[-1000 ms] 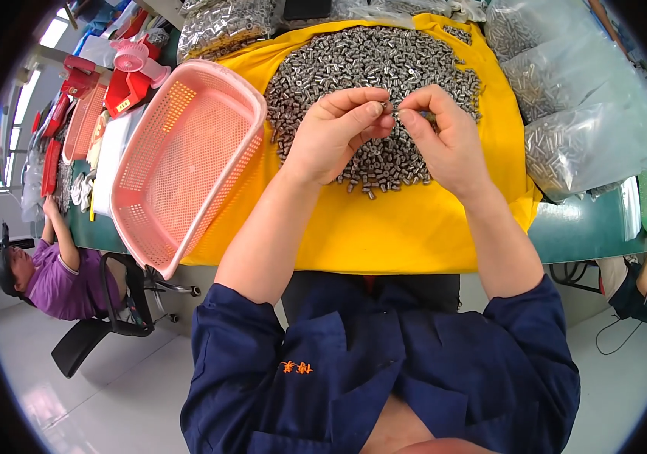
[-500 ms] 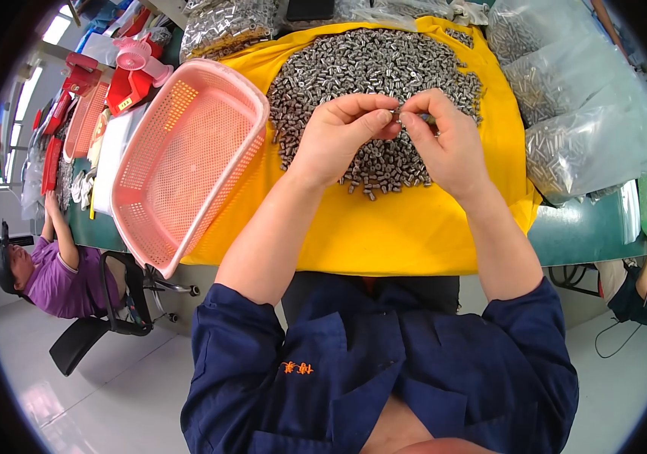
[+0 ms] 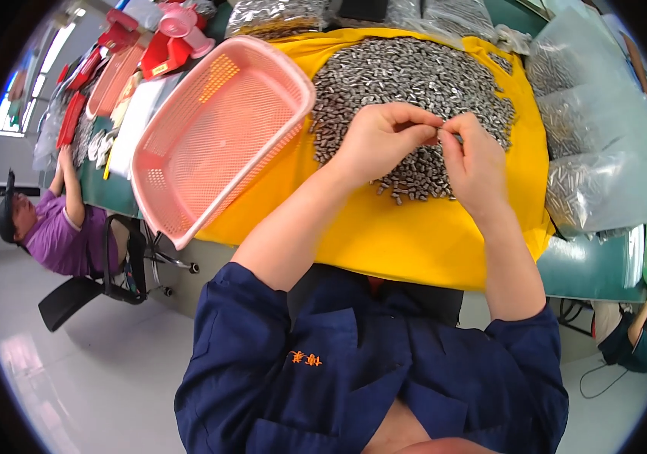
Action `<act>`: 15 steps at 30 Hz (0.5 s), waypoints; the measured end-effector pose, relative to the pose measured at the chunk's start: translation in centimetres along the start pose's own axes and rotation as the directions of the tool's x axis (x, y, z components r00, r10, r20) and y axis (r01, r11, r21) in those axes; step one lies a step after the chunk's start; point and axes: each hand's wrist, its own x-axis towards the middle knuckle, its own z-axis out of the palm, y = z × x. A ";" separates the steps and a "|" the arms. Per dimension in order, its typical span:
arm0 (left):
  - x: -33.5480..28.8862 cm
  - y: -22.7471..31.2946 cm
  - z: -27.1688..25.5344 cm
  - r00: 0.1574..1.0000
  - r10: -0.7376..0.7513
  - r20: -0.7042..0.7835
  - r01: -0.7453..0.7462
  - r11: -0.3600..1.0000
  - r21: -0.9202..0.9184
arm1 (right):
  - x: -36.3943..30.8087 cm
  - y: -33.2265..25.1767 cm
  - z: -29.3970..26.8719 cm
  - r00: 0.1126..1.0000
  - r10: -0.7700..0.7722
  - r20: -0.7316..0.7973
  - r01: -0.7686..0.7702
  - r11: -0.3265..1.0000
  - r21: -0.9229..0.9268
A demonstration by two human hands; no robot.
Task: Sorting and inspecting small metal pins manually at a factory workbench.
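Note:
My left hand (image 3: pixel 391 141) and my right hand (image 3: pixel 477 163) meet fingertip to fingertip over a heap of small metal cylinders (image 3: pixel 406 72). Both are closed in a pinch, thumb against fingers. Whatever lies between the fingertips is too small and too covered to make out. The heap spreads over a yellow cloth (image 3: pixel 384 242), with a few loose cylinders at its near edge below my hands.
Left of the heap, a pink perforated plastic basket (image 3: pixel 176 181) rests tilted partly on the cloth. Clear bags of metal parts (image 3: pixel 577 185) line the right side, and more bags (image 3: pixel 274 19) sit behind. A person in purple (image 3: pixel 74 238) works at far left, another person (image 3: pixel 633 340) at far right.
The whole view has shifted, so basket, heap and hands appear farther right. My hands stay pinched together above the heap, with the fingertips slightly changed in position.

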 end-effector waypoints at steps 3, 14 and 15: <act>0.1 -0.2 -0.5 0.999 0.050 0.016 -0.051 0.999 0.014 | 0.4 -0.3 -0.4 0.993 0.084 0.078 -0.098 0.976 0.193; -1.5 5.1 -2.0 0.929 0.328 -0.173 -0.272 0.920 0.282 | 0.5 2.2 0.1 0.961 0.275 0.030 -0.203 0.629 0.751; -2.0 6.3 -3.2 0.863 0.459 -0.211 -0.358 0.850 0.387 | 0.6 2.0 0.0 0.961 0.275 0.027 -0.200 0.625 0.755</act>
